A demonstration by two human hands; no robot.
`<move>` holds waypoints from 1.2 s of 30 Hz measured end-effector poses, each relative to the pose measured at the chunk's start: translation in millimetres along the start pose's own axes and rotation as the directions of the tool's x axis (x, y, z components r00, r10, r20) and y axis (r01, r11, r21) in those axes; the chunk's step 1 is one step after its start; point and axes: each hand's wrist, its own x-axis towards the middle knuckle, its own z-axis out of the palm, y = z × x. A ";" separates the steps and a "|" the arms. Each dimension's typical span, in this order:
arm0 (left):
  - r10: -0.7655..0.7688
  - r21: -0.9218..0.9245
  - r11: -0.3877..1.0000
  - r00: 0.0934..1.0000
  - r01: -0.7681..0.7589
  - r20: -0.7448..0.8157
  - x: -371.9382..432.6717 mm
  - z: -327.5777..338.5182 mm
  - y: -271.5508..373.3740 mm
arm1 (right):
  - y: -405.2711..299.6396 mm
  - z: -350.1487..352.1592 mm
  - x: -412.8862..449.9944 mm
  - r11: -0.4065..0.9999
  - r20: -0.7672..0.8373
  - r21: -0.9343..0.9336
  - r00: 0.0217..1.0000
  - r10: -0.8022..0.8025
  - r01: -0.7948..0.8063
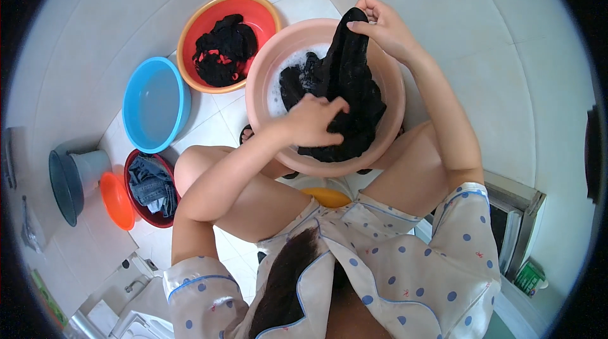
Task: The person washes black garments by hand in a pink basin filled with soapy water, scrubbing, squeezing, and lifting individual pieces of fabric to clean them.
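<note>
A wet black garment (349, 77) lies bunched in a pink plastic basin (268, 49) with white suds (304, 61) along its left inner side. My right hand (382, 25) pinches one end of the cloth between thumb and fingers and lifts it over the far rim. Slightly blurred, my left hand (316, 120) hovers over or touches the lower left part of the cloth. Its fingers are spread and curled, and nothing shows between them. The garment's lower folds rest inside the basin and hide its bottom.
An orange-rimmed red basin (261, 8) holds black clothing (225, 51). Nearby stand a light blue basin (156, 101), a dark red basin (164, 220) with denim (152, 182), an orange basin (116, 201) and a grey bucket (92, 168). Tiled walls close in; a doorway track (517, 229) lies right.
</note>
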 end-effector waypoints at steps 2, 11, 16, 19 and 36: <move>0.253 0.125 0.963 0.962 -0.240 -0.101 0.5 33.8 -11.4 | 4.7 -1.1 1.2 0.999 -0.005 0.022 0.999 -0.044 0.044; -0.081 -0.023 0.995 0.683 0.094 -0.726 33.2 -27.9 -32.0 | -3.1 6.7 -11.4 0.988 0.193 -0.088 0.975 -0.110 0.129; -0.038 -0.157 0.985 0.800 -0.070 -0.599 41.3 -49.1 -42.6 | -22.6 22.6 -20.4 0.974 0.194 -0.184 0.976 -0.096 0.132; -0.234 -0.285 0.957 0.712 0.050 -0.662 39.2 -61.6 -33.4 | 1.1 25.3 -16.1 0.967 0.024 -0.235 0.995 -0.094 0.097; -0.633 -0.750 0.532 0.403 -0.393 -0.661 -15.6 -103.8 -17.5 | 73.7 19.0 0.3 0.941 -0.071 -0.215 0.965 0.252 -0.262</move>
